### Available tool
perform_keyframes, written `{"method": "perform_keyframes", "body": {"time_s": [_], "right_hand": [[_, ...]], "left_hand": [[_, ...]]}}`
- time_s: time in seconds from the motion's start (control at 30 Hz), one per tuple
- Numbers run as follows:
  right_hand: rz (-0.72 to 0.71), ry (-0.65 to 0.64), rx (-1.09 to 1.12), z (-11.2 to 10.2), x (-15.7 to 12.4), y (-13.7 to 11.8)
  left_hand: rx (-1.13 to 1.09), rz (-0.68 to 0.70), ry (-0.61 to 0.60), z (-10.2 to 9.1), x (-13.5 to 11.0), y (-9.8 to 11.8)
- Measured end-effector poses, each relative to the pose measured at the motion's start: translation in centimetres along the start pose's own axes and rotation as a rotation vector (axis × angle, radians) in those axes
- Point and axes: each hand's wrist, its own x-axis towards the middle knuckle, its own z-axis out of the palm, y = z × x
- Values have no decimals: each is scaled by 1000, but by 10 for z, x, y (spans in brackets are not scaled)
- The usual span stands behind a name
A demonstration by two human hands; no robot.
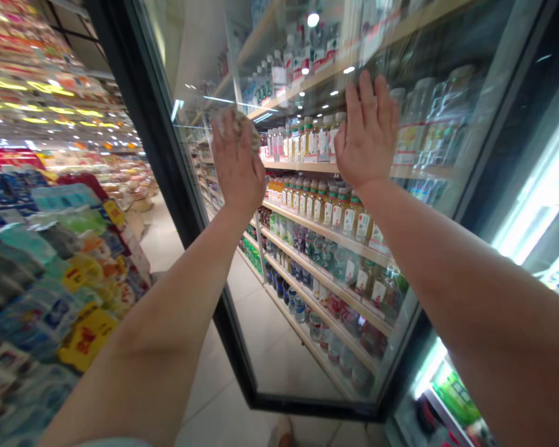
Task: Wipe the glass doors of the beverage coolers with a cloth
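Observation:
A black-framed glass door (302, 366) stands swung open before me. On its upper left, my left hand (238, 162) holds a crumpled, patterned cloth (246, 131) against the pane. The fingers lie over the cloth, which shows only past the fingertips and beside them. My right hand (369, 139) is flat on the glass at the upper right, fingers stretched upward and nothing in it. Through the pane and on its surface I see shelves of bottles (323, 202).
To the left stands a display of packaged goods (79, 273) with yellow tags, blurred by motion. A lit cooler interior (451, 379) with packages is at the right. Light floor tiles (214, 379) run under the door, and a foot (284, 429) shows at the bottom.

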Motion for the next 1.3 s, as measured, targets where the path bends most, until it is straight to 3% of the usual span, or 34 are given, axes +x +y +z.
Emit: {"method": "perform_keyframes", "body": {"time_s": [0.1, 0.17, 0.23, 0.3, 0.37, 0.43, 0.53, 0.6, 0.63, 0.73, 0.8, 0.83, 0.9, 0.97, 1.0, 1.1, 1.17, 1.23, 1.3], "right_hand": [[20, 11, 47, 5, 2, 1], [27, 12, 50, 7, 3, 3], [35, 16, 57, 8, 3, 4], [26, 25, 84, 10, 3, 5], [12, 46, 111, 12, 3, 5], [6, 58, 131, 13, 3, 6], [12, 51, 124, 13, 2, 6], [8, 34, 91, 9, 1, 4], [9, 27, 71, 7, 1, 3], [2, 4, 15, -1, -2, 1], [-7, -5, -21, -5, -3, 0], [-9, -4, -40, -6, -4, -1], [-15, 5, -75, -7, -4, -2], [-16, 9, -87, -8, -4, -3], [-12, 4, -84, -8, -3, -3], [7, -18, -57, -11, -2, -5], [16, -18, -36, -12, -2, -5], [14, -11, -28, -13, -3, -4], [1, -6, -33, -12, -4, -3]], "left_hand": [[-59, 280, -242, -6, -2, 13], [-67, 324, -332, -9, 5, 5], [-32, 185, -243, -9, 14, -10], [2, -21, -45, -5, 19, -20], [-9, -61, 36, -1, 18, -15], [-45, 81, -48, 2, 15, 4], [-78, 421, -320, 0, 16, 26], [-37, 485, -373, -2, 22, 25], [4, 425, -327, -3, 26, 20], [88, 18, -21, -3, 33, 10], [56, -77, 46, -3, 32, 14], [17, -15, -12, -4, 32, 18], [-79, 244, -261, -6, 32, 22], [-132, 415, -450, -8, 35, 13], [-120, 403, -441, -9, 38, 4], [21, 121, -74, -10, 42, -25], [54, 52, 48, -13, 38, -29], [15, 183, -64, -19, 29, -19], [-30, 384, -272, -26, 22, -8]]}}
